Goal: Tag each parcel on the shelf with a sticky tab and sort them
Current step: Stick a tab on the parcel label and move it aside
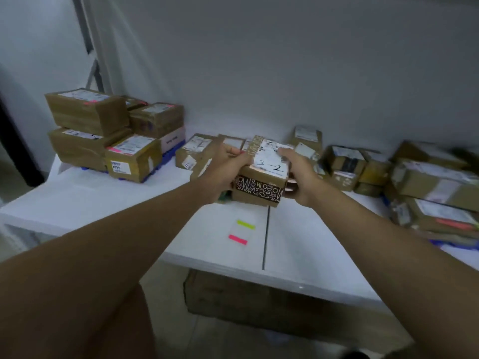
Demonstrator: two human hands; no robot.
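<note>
A small cardboard parcel (pixel 261 174) is held above the white shelf (pixel 311 242), gripped on one side by the left hand (pixel 223 168) and on the other by the right hand (pixel 298 172), fingers curled round its edges. "3-2" is handwritten in black on its white label (pixel 272 159). A dark band of patterned tape (pixel 255 190) with light lettering is wrapped round the box; the lettering is not legible. A pink sticky tab (pixel 238 239) and a yellow-green sticky tab (pixel 246 224) are seen lying on the shelf just below the parcel. A stack of labelled boxes (pixel 108 133) is placed at the left, several marked with pink tabs. More boxes (pixel 420 182) are crowded at the right, their printed labels too blurred to read. The shelf is backed by a plain grey wall (pixel 285 60). A large carton (pixel 259 301) is stored underneath the shelf.
</note>
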